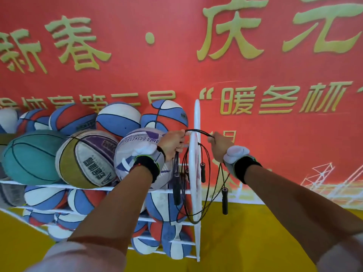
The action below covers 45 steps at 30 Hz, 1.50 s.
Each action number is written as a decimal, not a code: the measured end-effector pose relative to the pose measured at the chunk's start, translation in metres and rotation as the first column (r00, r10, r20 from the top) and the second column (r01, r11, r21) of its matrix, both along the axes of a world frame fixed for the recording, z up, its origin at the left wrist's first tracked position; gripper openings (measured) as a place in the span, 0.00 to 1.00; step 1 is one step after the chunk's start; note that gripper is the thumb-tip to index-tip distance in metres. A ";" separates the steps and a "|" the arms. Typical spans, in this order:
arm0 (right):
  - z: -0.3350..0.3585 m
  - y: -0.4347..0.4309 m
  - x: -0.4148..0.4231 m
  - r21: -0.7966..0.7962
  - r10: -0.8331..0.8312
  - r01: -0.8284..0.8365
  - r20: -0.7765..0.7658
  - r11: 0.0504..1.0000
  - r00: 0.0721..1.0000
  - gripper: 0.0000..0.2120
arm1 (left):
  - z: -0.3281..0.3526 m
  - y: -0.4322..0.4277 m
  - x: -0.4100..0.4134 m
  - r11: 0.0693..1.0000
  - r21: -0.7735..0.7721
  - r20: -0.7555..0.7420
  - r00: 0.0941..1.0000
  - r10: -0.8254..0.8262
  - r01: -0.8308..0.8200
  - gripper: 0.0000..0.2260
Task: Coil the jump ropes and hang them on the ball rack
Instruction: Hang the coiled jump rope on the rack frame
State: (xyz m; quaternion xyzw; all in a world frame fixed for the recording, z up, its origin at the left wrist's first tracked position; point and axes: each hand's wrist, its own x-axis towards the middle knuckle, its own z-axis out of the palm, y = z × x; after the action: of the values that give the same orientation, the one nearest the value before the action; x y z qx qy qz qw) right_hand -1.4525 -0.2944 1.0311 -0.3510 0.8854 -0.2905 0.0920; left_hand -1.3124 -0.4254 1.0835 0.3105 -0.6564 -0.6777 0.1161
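A vast red banner with gold lettering (pixel 176 75) covers the wall behind everything, and a yellow surface (pixel 275 232) runs beneath it. Against this stands the white metal ball rack (pixel 197 118), its thin railed tiers crammed with balls. Most are red, white and blue panelled basketballs (pixel 117 118), with a teal basketball (pixel 29 158), an olive, white and purple basketball (pixel 86 160) and a white and lilac basketball (pixel 137 142) along the top tier. The person stretches out both bare forearms, each wrist wrapped in a black band carrying a white device (pixel 237 156). The left hand (pixel 173 143) sits just left of the rack's looped end frame, in front of the white and lilac basketball, its fingers curled round a thin black jump rope cord (pixel 198 132). The right hand (pixel 221 148) is just right of the frame, fingers and thumb pinching the same cord. Between the two hands the cord arches across the frame's upright; whether it touches the metal I cannot tell. Below the hands, black loops (pixel 193 220) hang on both sides of the frame, sagging well under the top tier. Slim black handles dangle among them: one close to the upright (pixel 202 172), one lower and further right (pixel 225 200), another left of the frame in front of the balls (pixel 176 189)
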 end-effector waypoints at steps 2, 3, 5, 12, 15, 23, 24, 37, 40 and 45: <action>-0.004 -0.007 -0.013 0.021 0.041 -0.041 0.009 0.999 0.999 0.16 | -0.006 -0.004 -0.013 0.998 -0.045 0.052 0.998 0.035 -0.033 0.12; -0.007 -0.011 -0.019 0.026 0.060 -0.060 0.024 0.998 0.998 0.19 | -0.012 -0.006 -0.019 0.996 -0.079 0.083 0.995 0.055 -0.048 0.14; -0.012 -0.017 -0.028 0.025 0.085 -0.086 0.053 0.996 0.995 0.13 | -0.024 -0.008 -0.024 0.992 -0.112 0.119 0.990 0.080 -0.067 0.13; -0.034 -0.036 -0.047 -0.018 0.137 -0.136 0.099 0.991 0.986 0.15 | -0.038 -0.002 -0.028 0.962 -0.273 0.235 0.969 0.070 -0.003 0.07; -0.032 -0.046 -0.048 -0.042 0.144 -0.140 0.114 0.989 0.983 0.16 | -0.043 0.000 -0.026 0.918 -0.393 0.300 0.951 0.074 0.053 0.10; -0.037 -0.049 -0.054 -0.047 0.135 -0.130 0.154 0.990 0.979 0.06 | -0.038 0.011 -0.021 0.941 -0.323 0.306 0.952 0.003 0.101 0.06; -0.040 -0.048 -0.055 -0.022 0.144 -0.143 0.163 0.990 0.976 0.06 | -0.041 0.010 -0.022 0.951 -0.288 0.308 0.951 -0.015 0.109 0.04; -0.066 -0.054 -0.063 0.231 0.113 -0.138 0.117 0.963 0.987 0.10 | -0.047 -0.008 -0.033 0.949 0.289 0.099 0.990 0.098 -0.123 0.30; -0.075 -0.057 -0.062 0.293 0.104 -0.127 0.093 0.948 0.990 0.08 | -0.040 -0.005 -0.034 0.936 0.323 0.113 0.988 0.106 -0.138 0.38; -0.086 -0.063 -0.062 0.269 0.106 -0.137 0.125 0.953 0.986 0.14 | -0.038 0.003 -0.041 0.926 0.364 0.074 0.994 0.078 -0.100 0.34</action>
State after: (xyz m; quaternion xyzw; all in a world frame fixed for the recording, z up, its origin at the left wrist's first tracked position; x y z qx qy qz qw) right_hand -1.5146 -0.3576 0.9447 -0.3719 0.8877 -0.1763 0.2063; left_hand -1.3530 -0.4224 1.0458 0.3757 -0.5063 -0.7733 0.0677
